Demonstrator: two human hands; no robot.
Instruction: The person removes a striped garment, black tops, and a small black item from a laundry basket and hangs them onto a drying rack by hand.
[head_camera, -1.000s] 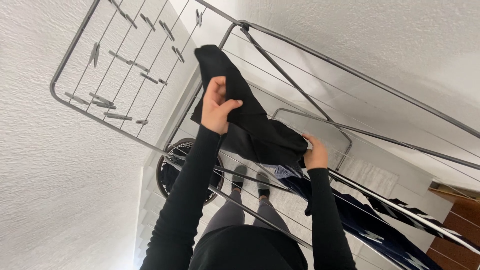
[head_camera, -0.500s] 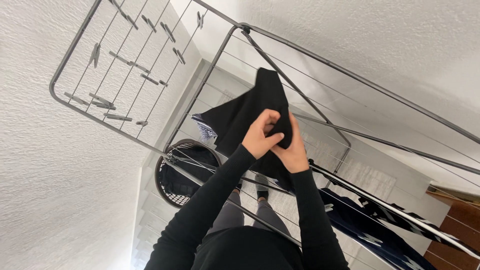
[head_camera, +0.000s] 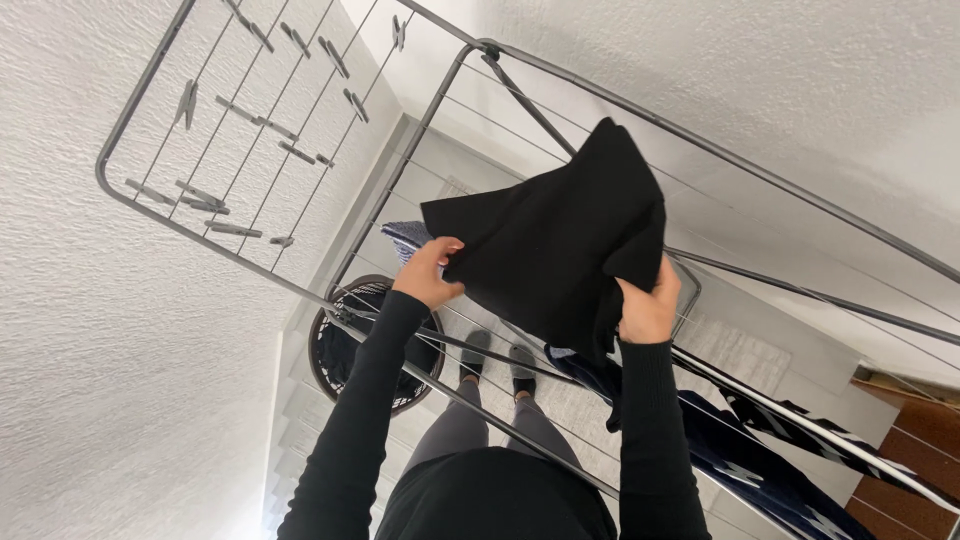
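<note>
Black cloth (head_camera: 550, 240) between both hands

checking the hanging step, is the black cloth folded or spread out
Spread out: the black cloth is stretched between the left hand and right hand, above the drying rack wires.

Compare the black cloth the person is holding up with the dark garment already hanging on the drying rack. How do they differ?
The black cloth is plain, while the dark garment is navy with white markings. The black cloth is gripped by the left hand and the right hand, spread above the wires; the dark garment is draped over the rack's rails, touched by neither hand. Both are dark fabric at the same rack.
</note>
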